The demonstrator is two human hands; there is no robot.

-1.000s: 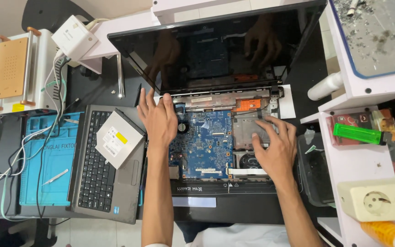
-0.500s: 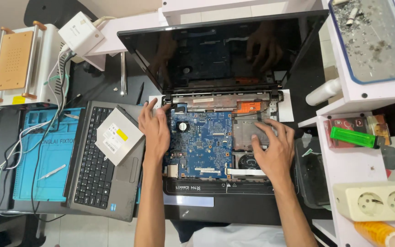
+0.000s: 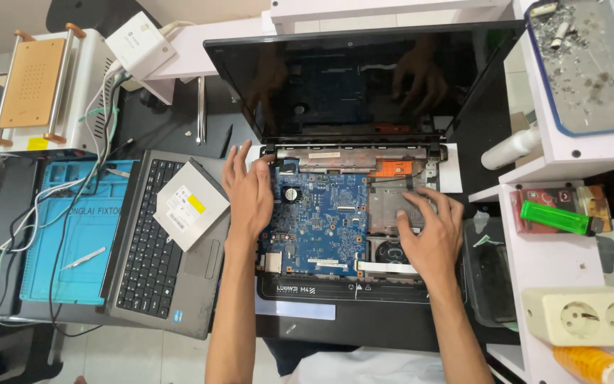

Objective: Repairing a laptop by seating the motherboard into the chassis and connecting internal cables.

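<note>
Laptop (image 3: 353, 213), stripped of its keyboard deck, lies open at the middle of the bench with its blue motherboard (image 3: 321, 224) exposed and the dark screen (image 3: 364, 78) tilted up toward the far edge. Left hand (image 3: 250, 195) rests flat on the chassis's left rim, fingers spread and pinching nothing, while right hand (image 3: 428, 231) lies palm-down over the grey metal drive bay (image 3: 385, 206) at the board's right side, fingers fanned out and pressing rather than gripping. A second, grey laptop base (image 3: 158, 249) sits toward the bench's left edge with a silver optical drive (image 3: 190, 206) lying on its keyboard, beside a blue repair mat (image 3: 72, 235) holding tweezers (image 3: 83, 257). On the white shelf (image 3: 534, 256) at the right edge lies a green lighter (image 3: 556, 219), with a white socket block (image 3: 591, 316) nearer the front. Judged from the hands, steadying the chassis with the left while the right eases the bay part evenly, without flexing the board or snagging the flat ribbon cable (image 3: 389, 268) near the front, looks the sound way to work
</note>
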